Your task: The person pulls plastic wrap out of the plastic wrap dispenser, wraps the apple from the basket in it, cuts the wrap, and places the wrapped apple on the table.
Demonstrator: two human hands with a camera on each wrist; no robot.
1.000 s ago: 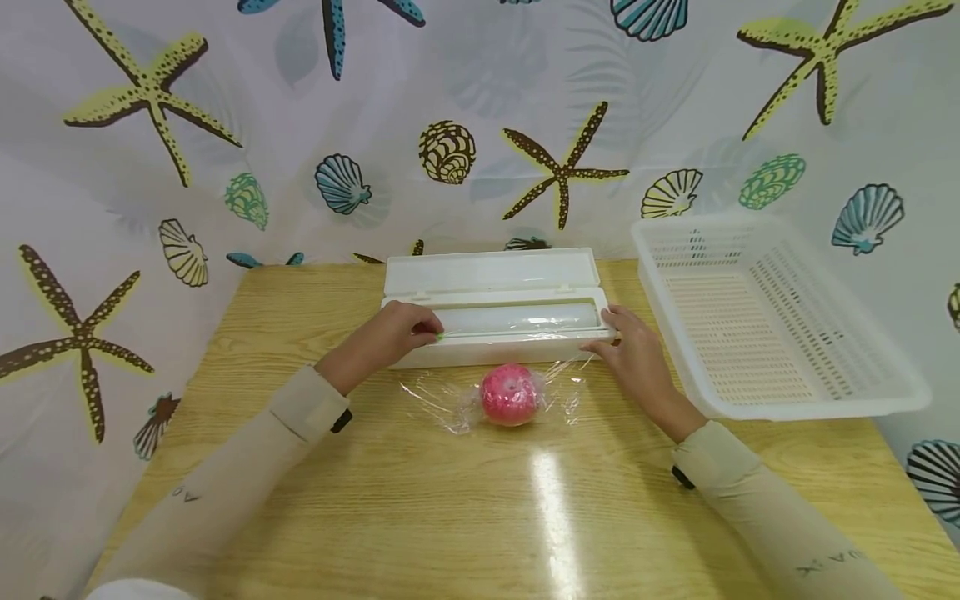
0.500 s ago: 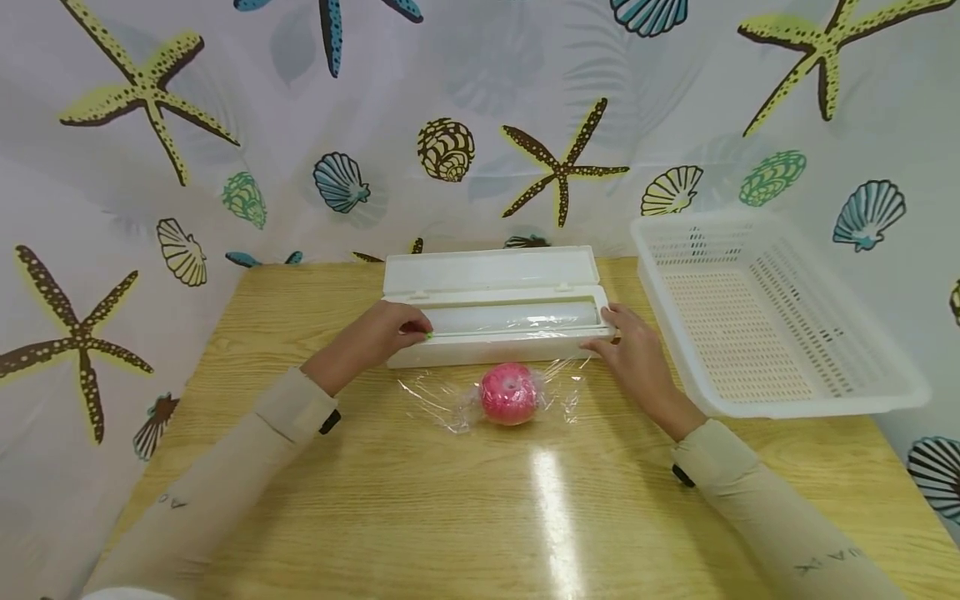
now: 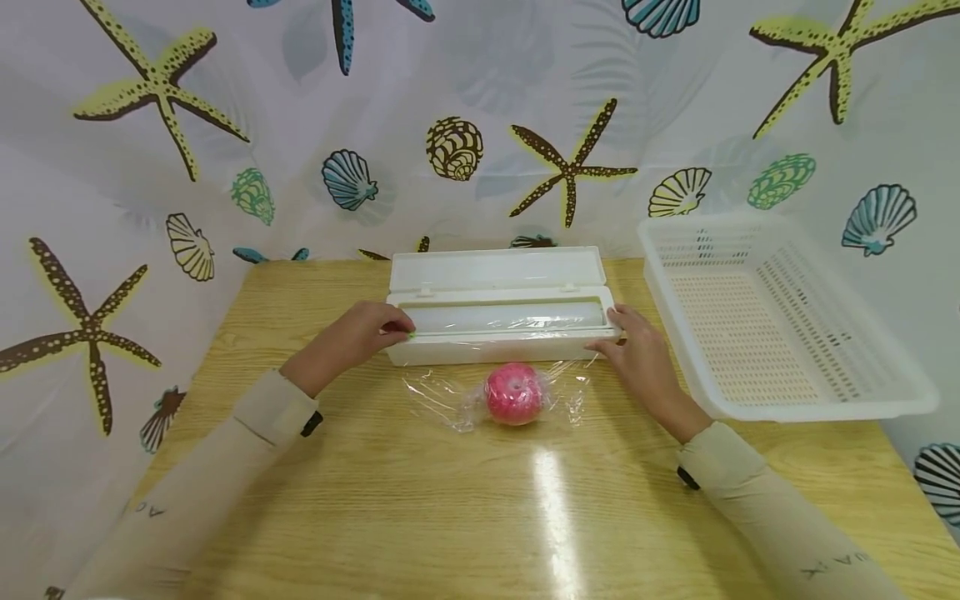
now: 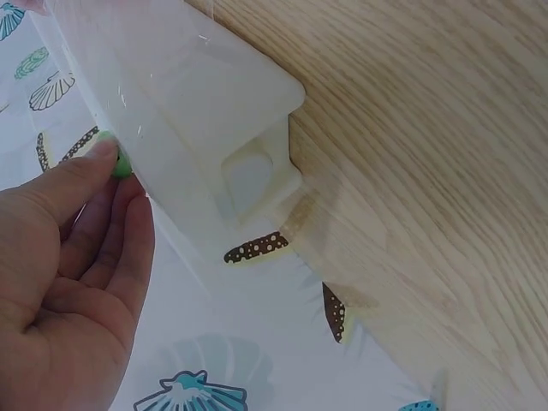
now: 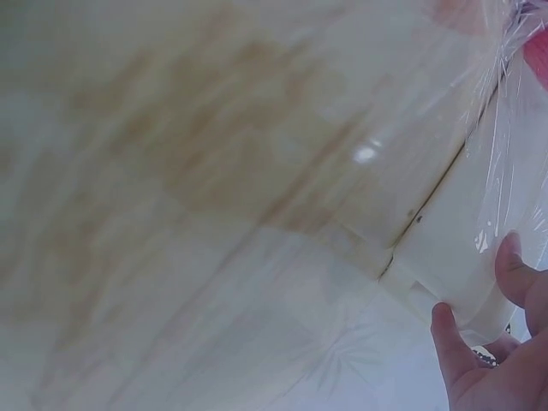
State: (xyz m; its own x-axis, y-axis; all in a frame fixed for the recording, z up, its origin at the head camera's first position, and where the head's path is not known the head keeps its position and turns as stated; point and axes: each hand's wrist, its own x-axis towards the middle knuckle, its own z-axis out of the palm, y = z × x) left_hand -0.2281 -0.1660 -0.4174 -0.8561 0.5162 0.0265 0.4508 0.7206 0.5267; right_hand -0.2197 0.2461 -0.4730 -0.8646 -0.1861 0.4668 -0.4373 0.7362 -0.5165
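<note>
A white cling film dispenser (image 3: pixel 487 350) lies across the table, its lid (image 3: pixel 498 268) raised at the back and a roll of film (image 3: pixel 502 317) inside. At its left end my left hand (image 3: pixel 367 327) pinches a small green slider (image 4: pixel 122 163) on the cutting edge between thumb and fingers. My right hand (image 3: pixel 637 354) grips the right end, thumb on the front and fingers on top. Just before the dispenser sits a pink, apple-like round thing (image 3: pixel 513 393) in clear film (image 3: pixel 446 404), which spreads to both sides and reaches up to the dispenser's edge.
A white perforated plastic basket (image 3: pixel 817 408) stands at the right, close beside my right hand. Behind the wooden table (image 3: pixel 420 508) hangs a cloth (image 3: pixel 480 92) printed with shells and starfish.
My left hand has slid leftwards along the dispenser with the green slider, ending at its left end. The right hand stays on the right end; the wrapped pink thing has not moved.
</note>
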